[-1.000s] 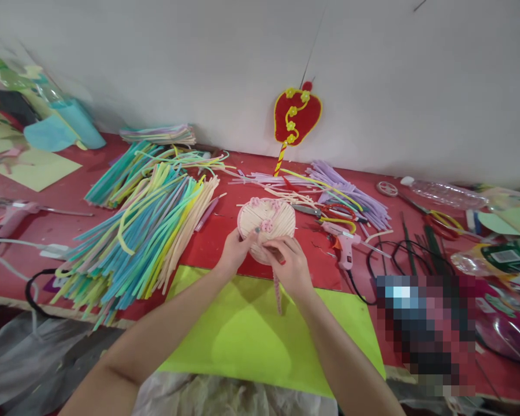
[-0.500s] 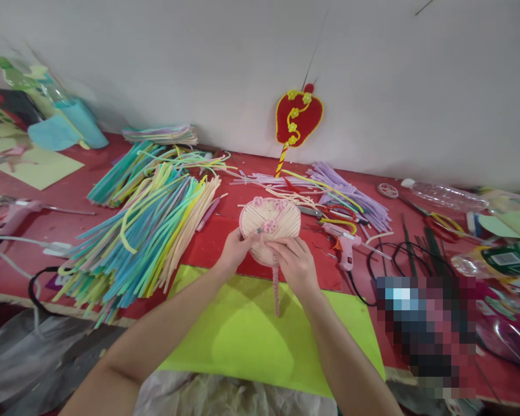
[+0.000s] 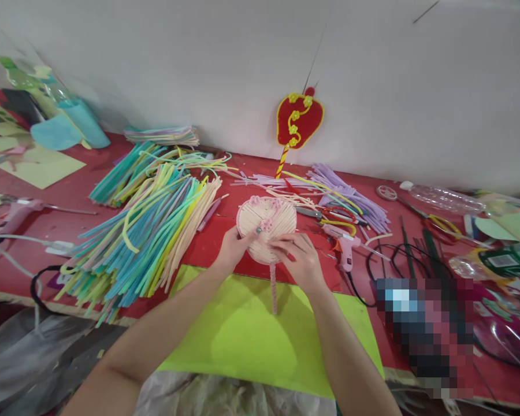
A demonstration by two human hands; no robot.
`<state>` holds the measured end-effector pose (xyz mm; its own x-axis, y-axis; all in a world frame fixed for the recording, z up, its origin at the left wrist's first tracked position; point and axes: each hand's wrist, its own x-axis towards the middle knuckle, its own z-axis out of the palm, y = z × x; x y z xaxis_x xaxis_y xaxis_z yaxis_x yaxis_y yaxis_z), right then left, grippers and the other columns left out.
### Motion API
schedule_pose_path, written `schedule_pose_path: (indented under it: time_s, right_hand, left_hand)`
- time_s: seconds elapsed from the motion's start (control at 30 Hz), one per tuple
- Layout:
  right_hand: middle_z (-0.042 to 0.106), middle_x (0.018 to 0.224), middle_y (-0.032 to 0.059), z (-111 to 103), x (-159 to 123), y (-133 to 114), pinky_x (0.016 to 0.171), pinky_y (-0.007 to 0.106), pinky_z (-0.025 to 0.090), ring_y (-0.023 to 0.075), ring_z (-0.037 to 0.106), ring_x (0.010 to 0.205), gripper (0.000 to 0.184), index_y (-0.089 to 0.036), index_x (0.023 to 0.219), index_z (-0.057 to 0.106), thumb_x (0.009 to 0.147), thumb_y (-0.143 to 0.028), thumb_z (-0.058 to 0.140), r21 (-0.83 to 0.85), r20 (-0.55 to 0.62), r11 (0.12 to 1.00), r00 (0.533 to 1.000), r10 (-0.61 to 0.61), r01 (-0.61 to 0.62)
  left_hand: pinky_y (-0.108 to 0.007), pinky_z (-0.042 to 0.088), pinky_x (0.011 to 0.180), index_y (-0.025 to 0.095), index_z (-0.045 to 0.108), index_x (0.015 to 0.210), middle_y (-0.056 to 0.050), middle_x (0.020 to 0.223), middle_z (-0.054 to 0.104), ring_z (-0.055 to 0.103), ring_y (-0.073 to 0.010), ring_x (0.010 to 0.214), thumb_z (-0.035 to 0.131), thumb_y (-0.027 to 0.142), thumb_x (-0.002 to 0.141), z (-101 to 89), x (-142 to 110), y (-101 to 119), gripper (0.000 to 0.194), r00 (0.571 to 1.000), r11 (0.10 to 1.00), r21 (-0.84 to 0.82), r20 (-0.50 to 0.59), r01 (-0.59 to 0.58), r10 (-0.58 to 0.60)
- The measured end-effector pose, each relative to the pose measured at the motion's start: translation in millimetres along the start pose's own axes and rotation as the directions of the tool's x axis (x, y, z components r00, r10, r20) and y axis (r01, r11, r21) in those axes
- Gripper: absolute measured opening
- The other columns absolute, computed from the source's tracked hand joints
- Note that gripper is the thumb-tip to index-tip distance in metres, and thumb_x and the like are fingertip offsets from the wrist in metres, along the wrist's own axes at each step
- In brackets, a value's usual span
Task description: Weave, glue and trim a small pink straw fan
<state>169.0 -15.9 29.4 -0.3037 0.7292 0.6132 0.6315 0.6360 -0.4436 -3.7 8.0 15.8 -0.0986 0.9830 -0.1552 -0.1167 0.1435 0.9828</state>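
Note:
A round pale-pink fan [image 3: 281, 215] of fuzzy craft stems is held up in front of me. Its face carries pink flowers [image 3: 266, 223], and a twisted pink handle [image 3: 274, 292] points down over the lime-green sheet. My left hand [image 3: 234, 248] grips the fan's left edge, the thumb on its face. My right hand [image 3: 301, 259] has its fingertips drawn together against the lower right of the fan; whatever is between them is too small to make out.
Left lies a big pile of coloured fuzzy stems [image 3: 147, 231]; purple stems [image 3: 351, 193] lie behind right. A pink glue gun [image 3: 345, 245], a second glue gun [image 3: 19, 215] and yellow-handled scissors [image 3: 444, 225] are on the red table. A red fan [image 3: 301, 121] stands against the wall.
The fan has shifted slightly left in view, with my left hand still on its edge. My right hand's fingers have loosened and turned a little at the fan's lower right.

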Motion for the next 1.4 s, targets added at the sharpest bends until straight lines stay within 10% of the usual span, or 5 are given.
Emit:
schedule_pose_path:
  time_s: [1.4]
  right_hand:
    - [0.063, 0.081, 0.0035, -0.8, -2.7, 3.9, 0.070, 0.032, 0.044, 0.0150, 0.054, 0.077, 0.010, -0.020, 0.085, 0.065, 0.082, -0.019, 0.056, -0.029, -0.009, 0.997, 0.997, -0.072, 0.072]
  left_hand:
    - [-0.034, 0.049, 0.079, 0.009, 0.063, 0.096, -0.011, 0.100, 0.067, 0.062, -0.0241, 0.091, 0.073, 0.039, 0.058, -3.9, 2.1, -3.7, 0.049, 0.985, 0.997, 0.072, 0.174, -0.008, -0.004]
